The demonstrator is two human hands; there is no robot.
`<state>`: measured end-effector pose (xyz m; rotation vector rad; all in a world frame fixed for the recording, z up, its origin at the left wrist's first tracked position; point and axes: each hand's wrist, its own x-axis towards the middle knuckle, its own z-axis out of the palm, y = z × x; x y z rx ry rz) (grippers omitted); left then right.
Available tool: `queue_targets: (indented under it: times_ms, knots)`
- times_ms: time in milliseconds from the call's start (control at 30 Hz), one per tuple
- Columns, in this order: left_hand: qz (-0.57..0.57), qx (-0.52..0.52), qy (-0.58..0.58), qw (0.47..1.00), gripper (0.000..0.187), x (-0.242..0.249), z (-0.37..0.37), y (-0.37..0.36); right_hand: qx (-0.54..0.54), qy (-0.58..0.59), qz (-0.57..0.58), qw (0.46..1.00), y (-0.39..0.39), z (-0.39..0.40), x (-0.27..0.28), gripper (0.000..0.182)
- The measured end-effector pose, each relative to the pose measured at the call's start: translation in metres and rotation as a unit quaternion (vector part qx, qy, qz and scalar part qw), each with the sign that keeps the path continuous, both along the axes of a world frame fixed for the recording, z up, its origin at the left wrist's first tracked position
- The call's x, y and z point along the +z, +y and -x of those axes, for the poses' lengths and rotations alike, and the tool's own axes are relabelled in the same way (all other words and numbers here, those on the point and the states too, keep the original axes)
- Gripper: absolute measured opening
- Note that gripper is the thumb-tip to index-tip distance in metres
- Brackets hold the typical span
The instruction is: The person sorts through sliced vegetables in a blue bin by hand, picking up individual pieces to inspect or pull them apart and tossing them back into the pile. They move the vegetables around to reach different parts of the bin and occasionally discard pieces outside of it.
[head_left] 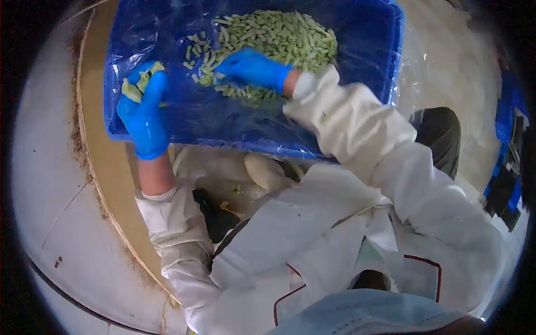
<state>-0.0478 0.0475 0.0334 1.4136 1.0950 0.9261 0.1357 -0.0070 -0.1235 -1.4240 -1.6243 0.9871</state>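
My left hand (144, 114), in a blue glove, is closed around several pale green vegetable pieces (133, 91) at the left side of a blue crate (363, 100). The pieces stick out between thumb and fingers; their exact kind I cannot make out. Also gloved in blue, my right hand (254, 68) is at the near left part of a heap of chopped green vegetable pieces (279, 36). Motion blurs its fingers, so whether they hold anything is not clear. Clear plastic film lines the crate beneath the heap.
The crate's near rim (251, 148) runs in front of my body. A tan curved edge (120, 184) borders a white surface (50, 167) on the left. A dark-clothed knee or leg (441, 137) shows beyond my right sleeve. Scraps lie on the wet floor (223, 167) below.
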Motion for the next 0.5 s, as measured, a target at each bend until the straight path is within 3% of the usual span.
queue_targets:
  times_ms: [67,133,233,333,367,433,500]
  knots:
    - [-0.093,0.019,0.134,0.986,0.017,-0.014,0.010,0.020,-0.029,-0.289,-0.126,0.949,0.034,-0.030,-0.060,0.023]
    - [-0.106,-0.019,0.165,0.980,0.017,-0.034,0.022,0.030,-0.148,-0.393,0.045,0.907,0.059,-0.056,-0.073,0.028]
    - [-0.122,-0.020,0.247,0.961,0.022,-0.054,0.028,0.037,-0.178,-0.503,0.032,0.845,0.049,-0.066,-0.086,0.033]
    - [-0.210,-0.049,0.348,0.912,0.029,-0.061,0.025,0.041,-0.198,-0.440,0.078,0.873,0.042,-0.064,-0.091,0.033]
    - [-0.325,-0.050,0.412,0.850,0.029,-0.064,0.023,0.040,-0.210,-0.371,0.054,0.903,0.036,-0.065,-0.091,0.030]
    - [-0.532,-0.046,0.514,0.672,0.030,-0.051,-0.002,0.025,-0.229,-0.227,0.005,0.947,0.007,-0.049,-0.058,0.023]
    - [-0.541,-0.136,0.407,0.723,0.028,-0.064,-0.025,0.018,-0.147,-0.171,0.043,0.973,-0.011,-0.021,0.002,0.016]
